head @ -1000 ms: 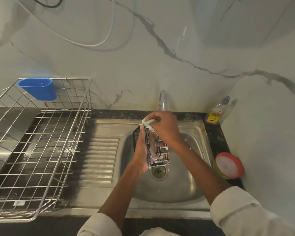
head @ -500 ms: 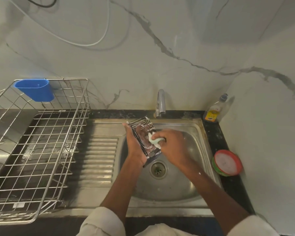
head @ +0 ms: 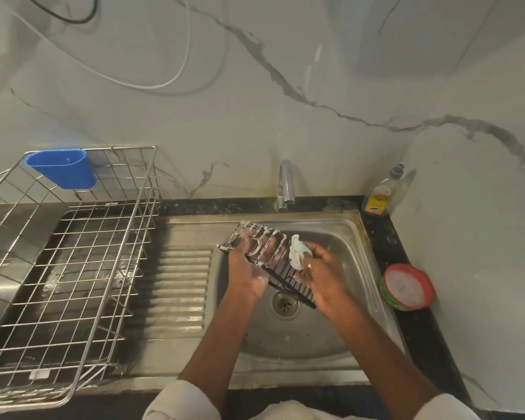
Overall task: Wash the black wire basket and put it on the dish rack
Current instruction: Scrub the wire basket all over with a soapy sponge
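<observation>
Gripping one black wire basket [head: 265, 259] – left hand [head: 247, 275] | right hand [head: 323, 275] pinching one sponge [head: 298, 252] | one dish rack [head: 70, 268]

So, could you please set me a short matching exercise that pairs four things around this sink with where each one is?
Things:
1. black wire basket
2. blue cup
3. soap bottle
4. red-rimmed tub

Places:
A. hung on the dish rack's back corner
B. on the counter right of the sink
C. held over the sink
D. in the corner behind the sink

Pairs: 1-C, 2-A, 3-D, 4-B
</observation>
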{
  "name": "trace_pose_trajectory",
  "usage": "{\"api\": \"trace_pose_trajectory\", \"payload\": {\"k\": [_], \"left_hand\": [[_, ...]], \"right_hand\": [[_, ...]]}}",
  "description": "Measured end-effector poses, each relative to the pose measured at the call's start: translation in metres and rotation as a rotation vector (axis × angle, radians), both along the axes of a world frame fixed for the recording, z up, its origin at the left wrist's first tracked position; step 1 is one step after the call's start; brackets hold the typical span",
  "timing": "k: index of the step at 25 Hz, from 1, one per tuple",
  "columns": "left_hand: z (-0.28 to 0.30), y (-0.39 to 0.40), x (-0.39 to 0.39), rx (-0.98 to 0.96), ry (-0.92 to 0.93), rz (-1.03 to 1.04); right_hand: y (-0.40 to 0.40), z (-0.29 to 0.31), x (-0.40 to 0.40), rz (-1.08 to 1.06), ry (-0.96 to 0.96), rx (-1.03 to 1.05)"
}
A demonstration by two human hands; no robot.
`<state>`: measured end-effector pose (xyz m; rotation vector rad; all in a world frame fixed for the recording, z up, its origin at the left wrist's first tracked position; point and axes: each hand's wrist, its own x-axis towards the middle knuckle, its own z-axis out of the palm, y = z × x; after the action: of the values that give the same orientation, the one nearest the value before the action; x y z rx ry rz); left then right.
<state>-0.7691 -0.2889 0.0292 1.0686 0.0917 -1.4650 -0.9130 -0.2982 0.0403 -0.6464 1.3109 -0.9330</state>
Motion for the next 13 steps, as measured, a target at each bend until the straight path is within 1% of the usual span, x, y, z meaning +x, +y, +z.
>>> {"api": "trace_pose_trajectory", "payload": {"k": [1, 2, 3, 4, 5, 6, 7, 8, 9, 10, 13], "left_hand": [[0.002, 0.006, -0.005, 0.008, -0.035, -0.067], [-0.004, 0.008, -0.007, 0.014, -0.046, -0.133], [-0.007, 0.011, -0.009, 0.01, -0.006, -0.186], [-0.01, 0.011, -0.009, 0.011, 0.05, -0.209], [-0.016, 0.01, -0.008, 0.002, 0.113, -0.208], [-0.019, 0.007, -0.008, -0.002, 0.155, -0.198], [-0.011, 0.008, -0.007, -0.009, 0.177, -0.167], [-0.01, 0.009, -0.005, -0.002, 0.191, -0.138], [-0.009, 0.01, -0.003, 0.013, 0.173, -0.126], [-0.014, 0.01, 0.0, 0.01, 0.161, -0.119], [-0.021, 0.009, 0.004, -0.082, 0.23, -0.111]], "right_hand": [[-0.004, 0.003, 0.0, -0.002, 0.043, -0.024], [-0.007, 0.007, -0.002, 0.014, 0.128, -0.075], [-0.009, 0.011, -0.003, 0.036, 0.293, -0.184], [-0.01, 0.014, -0.003, 0.063, 0.479, -0.355], [-0.009, 0.018, 0.0, 0.115, 0.62, -0.516], [-0.006, 0.019, 0.006, 0.187, 0.68, -0.64], [0.0, 0.021, 0.012, 0.282, 0.661, -0.697], [0.005, 0.02, 0.016, 0.357, 0.658, -0.702], [0.006, 0.017, 0.016, 0.364, 0.682, -0.697], [0.002, 0.011, 0.011, 0.321, 0.761, -0.674], [-0.009, -0.003, -0.012, 0.26, 1.047, -0.536]]}}
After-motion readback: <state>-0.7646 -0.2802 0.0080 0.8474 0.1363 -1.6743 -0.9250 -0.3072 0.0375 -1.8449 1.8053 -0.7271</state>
